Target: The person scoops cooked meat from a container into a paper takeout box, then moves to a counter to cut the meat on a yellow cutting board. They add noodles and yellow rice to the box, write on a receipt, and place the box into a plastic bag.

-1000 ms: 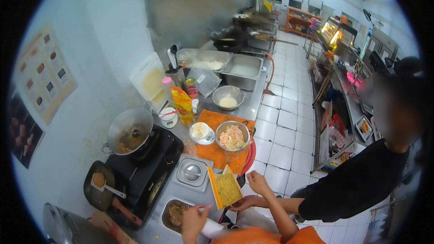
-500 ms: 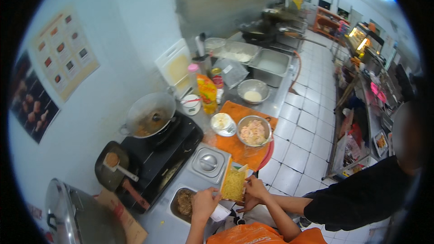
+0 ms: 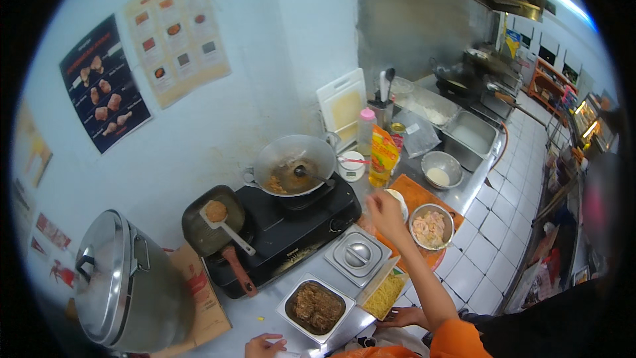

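My right hand [image 3: 387, 213] is stretched over the orange board [image 3: 424, 191], above a small white dish [image 3: 399, 199] that it partly covers. Its fingers are curled; what they may hold is hidden. My left hand [image 3: 264, 346] is low at the picture's edge, fingers bent round a white strip [image 3: 287, 354] that is mostly cut off. Beside it stands a steel pan of brown minced food [image 3: 318, 306]. A co-worker's hand [image 3: 401, 317] is at the lower side of a box of yellow shreds [image 3: 384, 295]. A bowl of pale pink meat pieces [image 3: 430, 227] sits right of my right hand.
A black stove [image 3: 298, 215] carries a wok [image 3: 295, 159] and a square pan [image 3: 213, 219] with a spatula. A lidded steel container [image 3: 358, 255] stands in front. On the left is a large pot [image 3: 129, 278]. Behind my right hand are an oil pouch [image 3: 383, 156] and a bottle [image 3: 366, 129].
My right hand has left the box of yellow shreds and moved up and away over the board. My left hand has drawn back from the minced food toward me. The view has swung left.
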`<control>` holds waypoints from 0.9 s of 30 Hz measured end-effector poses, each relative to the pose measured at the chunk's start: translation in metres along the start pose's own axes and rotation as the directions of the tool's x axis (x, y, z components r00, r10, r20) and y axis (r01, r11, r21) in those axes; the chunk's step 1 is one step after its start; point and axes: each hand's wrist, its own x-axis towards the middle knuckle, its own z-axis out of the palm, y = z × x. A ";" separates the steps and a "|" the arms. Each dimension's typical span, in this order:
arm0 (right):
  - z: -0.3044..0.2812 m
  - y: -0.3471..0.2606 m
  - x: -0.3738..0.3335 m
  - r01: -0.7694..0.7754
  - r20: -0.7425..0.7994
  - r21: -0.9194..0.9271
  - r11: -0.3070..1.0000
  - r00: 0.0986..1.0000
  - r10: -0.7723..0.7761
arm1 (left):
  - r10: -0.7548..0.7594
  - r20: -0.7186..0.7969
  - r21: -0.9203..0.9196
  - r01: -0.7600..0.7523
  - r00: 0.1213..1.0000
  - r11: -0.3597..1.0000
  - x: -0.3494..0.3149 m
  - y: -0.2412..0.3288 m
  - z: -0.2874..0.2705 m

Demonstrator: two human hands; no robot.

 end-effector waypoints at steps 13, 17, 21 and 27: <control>0.208 0.006 0.148 0.280 0.428 -0.768 0.576 0.893 0.137 | 0.188 -0.028 -0.317 -0.187 0.982 0.930 0.088 -0.157 0.114; 0.185 0.006 0.144 0.323 0.456 -0.630 0.706 0.890 0.000 | 0.175 0.073 -0.555 -0.106 0.982 0.825 0.086 -0.139 0.114; 0.142 0.010 0.115 0.474 0.410 -0.636 0.609 0.876 -0.254 | 0.120 -0.014 -0.506 -0.111 0.993 0.856 0.074 -0.092 0.089; 0.109 0.022 0.090 0.593 0.511 -0.605 0.532 0.801 -0.311 | 0.045 0.028 -0.487 -0.026 0.999 0.873 0.071 -0.062 0.075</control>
